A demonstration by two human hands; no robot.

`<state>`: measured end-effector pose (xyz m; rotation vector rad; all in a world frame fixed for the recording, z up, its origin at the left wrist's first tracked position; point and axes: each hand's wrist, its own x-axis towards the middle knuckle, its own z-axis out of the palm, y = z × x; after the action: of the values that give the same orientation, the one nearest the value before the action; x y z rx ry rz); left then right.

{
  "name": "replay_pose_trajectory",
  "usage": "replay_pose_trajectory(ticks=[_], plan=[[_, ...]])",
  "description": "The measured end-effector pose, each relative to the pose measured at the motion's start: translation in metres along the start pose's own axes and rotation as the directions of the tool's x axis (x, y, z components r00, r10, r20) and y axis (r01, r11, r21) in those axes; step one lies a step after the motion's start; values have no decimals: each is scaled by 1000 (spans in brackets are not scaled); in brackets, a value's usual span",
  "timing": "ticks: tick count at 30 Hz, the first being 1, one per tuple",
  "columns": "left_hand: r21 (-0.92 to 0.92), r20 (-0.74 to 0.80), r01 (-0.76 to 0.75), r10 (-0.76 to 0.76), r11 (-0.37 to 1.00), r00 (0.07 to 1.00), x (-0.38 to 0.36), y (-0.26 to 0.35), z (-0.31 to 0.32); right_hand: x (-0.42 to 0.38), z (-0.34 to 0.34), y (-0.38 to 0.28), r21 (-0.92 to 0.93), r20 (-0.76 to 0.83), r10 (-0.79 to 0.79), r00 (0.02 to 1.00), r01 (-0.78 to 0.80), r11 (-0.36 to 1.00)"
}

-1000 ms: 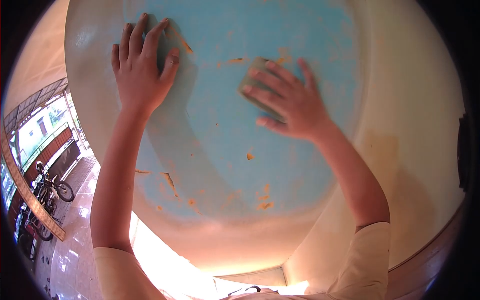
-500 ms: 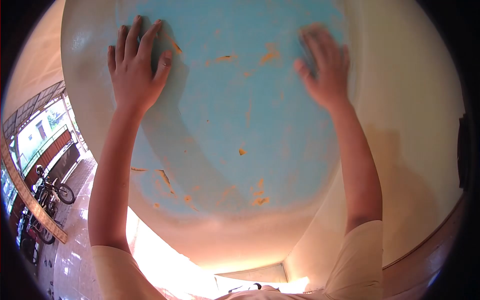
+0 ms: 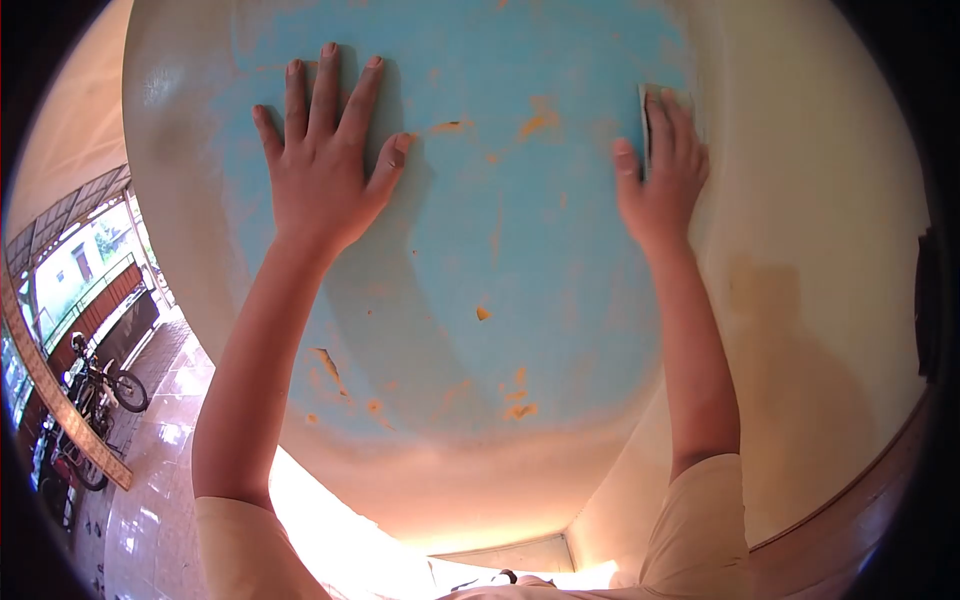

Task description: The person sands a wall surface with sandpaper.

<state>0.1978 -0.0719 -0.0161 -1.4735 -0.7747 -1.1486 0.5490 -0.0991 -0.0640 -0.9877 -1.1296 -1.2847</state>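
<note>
A large curved panel [image 3: 540, 220] fills the view before me, pale blue with scuffed orange patches and a few chipped spots. My left hand [image 3: 325, 175] lies flat on its left part, fingers spread, holding nothing. Near the panel's right edge, my right hand [image 3: 665, 175] presses a thin piece of sandpaper [image 3: 644, 125] against the surface. Only one edge of that sheet shows beside the fingers; the rest is under the hand.
A cream wall [image 3: 820, 180] stands close on the right. At the left, a motorcycle [image 3: 100, 385] is parked on the tiled floor [image 3: 150, 490] beyond a wooden strip [image 3: 70, 410]. Bright light comes from below the panel.
My left hand has slid right and slightly down across the panel. My right hand, blurred before, has shifted slightly down and right, and the sandpaper's edge now shows.
</note>
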Motion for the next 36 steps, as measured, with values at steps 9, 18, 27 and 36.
replay_pose_trajectory(ticks=[9, 18, 27, 36], plan=[[-11, 15, 20, -19, 1000, 1000, 0, 1, -1, 4, -14, 11, -66, 125, -138, 983, 147, 987], [-27, 28, 6, -5, 1000, 1000, -3, 0, -4, -19, -22, -10, 63, 210, -295, 932, 288, 955], [-31, 29, 22, -21, 999, 999, -2, 3, -4, -14, -25, -13, 84, 221, -301, 928, 289, 954], [-45, 37, 28, -26, 999, 999, -2, 3, -6, -33, -29, -64, 192, 338, -351, 873, 302, 934]])
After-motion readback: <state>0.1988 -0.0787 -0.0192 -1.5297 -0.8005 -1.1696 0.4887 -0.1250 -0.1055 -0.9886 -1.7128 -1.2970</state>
